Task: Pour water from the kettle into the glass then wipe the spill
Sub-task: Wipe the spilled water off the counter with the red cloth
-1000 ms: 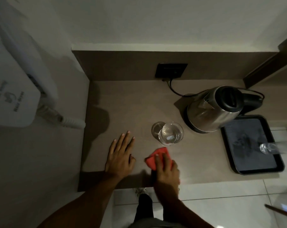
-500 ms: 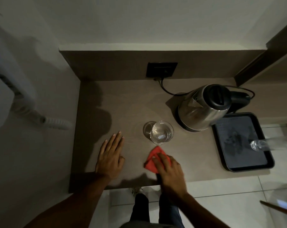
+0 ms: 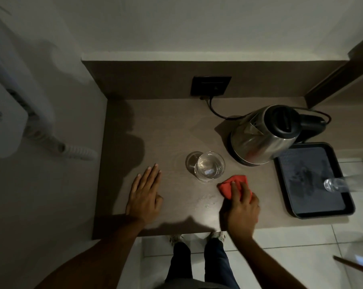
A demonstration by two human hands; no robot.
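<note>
A clear glass (image 3: 208, 166) with water in it stands mid-counter. To its upper right the steel kettle (image 3: 262, 134) with a black lid sits on its base, corded to a wall socket. My right hand (image 3: 240, 202) presses a folded red cloth (image 3: 231, 184) flat on the counter, just right of and below the glass. A few water droplets (image 3: 207, 202) glint on the wood left of the cloth. My left hand (image 3: 144, 195) lies flat on the counter with fingers spread, left of the glass, holding nothing.
A black tray (image 3: 314, 213) sits at the counter's right end with a second clear glass (image 3: 332, 184) at its right rim. The counter (image 3: 155, 126) meets walls at the back and left. A white hair dryer unit (image 3: 14, 113) hangs on the left wall. My legs stand below the front edge.
My right hand has slid the red cloth rightward, from directly below the glass to its lower right. The left hand has stayed flat in place.
</note>
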